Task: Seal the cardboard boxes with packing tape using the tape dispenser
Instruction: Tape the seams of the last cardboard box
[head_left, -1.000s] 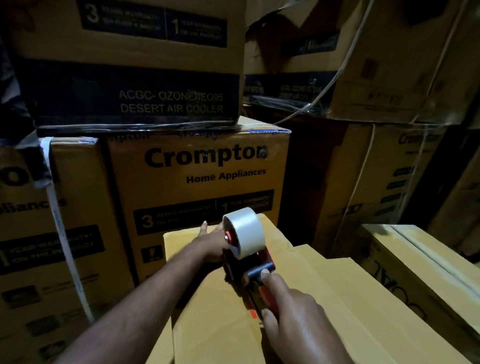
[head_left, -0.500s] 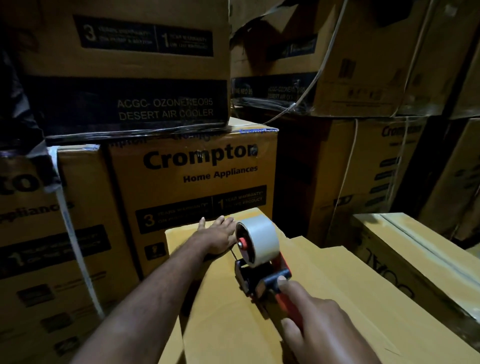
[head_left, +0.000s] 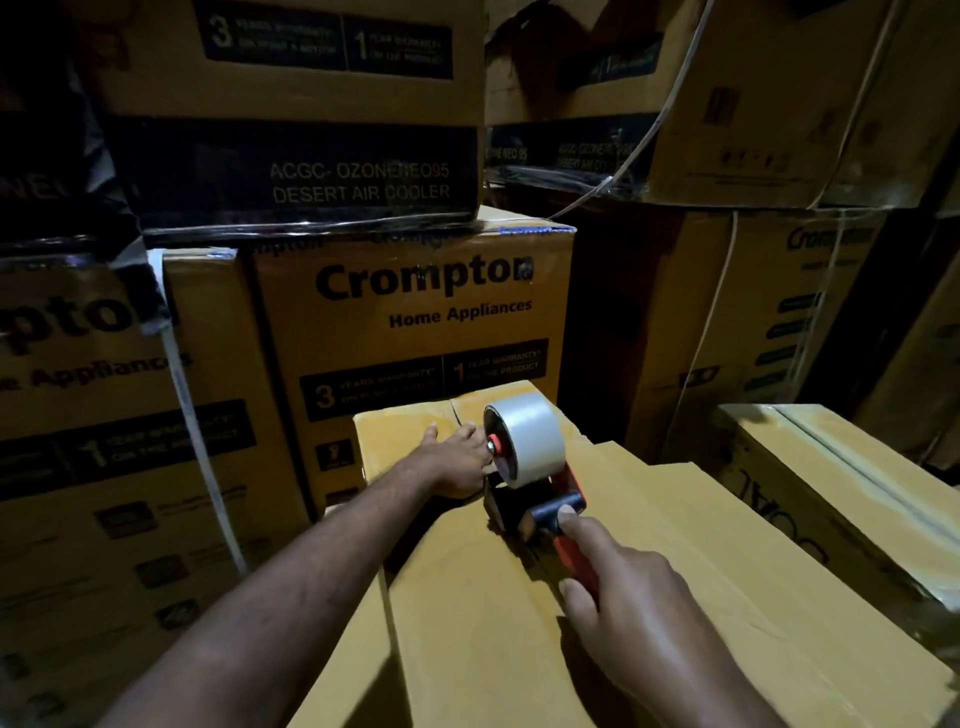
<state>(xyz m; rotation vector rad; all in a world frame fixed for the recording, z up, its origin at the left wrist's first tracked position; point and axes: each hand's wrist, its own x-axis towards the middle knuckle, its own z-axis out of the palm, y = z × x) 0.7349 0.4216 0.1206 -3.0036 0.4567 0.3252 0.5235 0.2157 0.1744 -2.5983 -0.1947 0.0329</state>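
A plain cardboard box (head_left: 467, 623) lies in front of me with its top flaps closed along a centre seam. A red and black tape dispenser (head_left: 540, 499) with a fat roll of clear tape (head_left: 524, 439) sits on that seam. My right hand (head_left: 639, 613) grips its red handle, index finger stretched onto the black top. My left hand (head_left: 457, 457) rests flat on the box top just left of the roll, fingers extended toward the far edge.
Printed Crompton boxes (head_left: 415, 312) are stacked in a wall right behind the plain box, with more stacks at left and right. A taped box (head_left: 831, 488) lies at the right. A white strap (head_left: 192, 415) hangs down the left stack.
The dispenser and my right hand have slid back toward me along the seam. My left hand has stayed flat near the far end of the box top.
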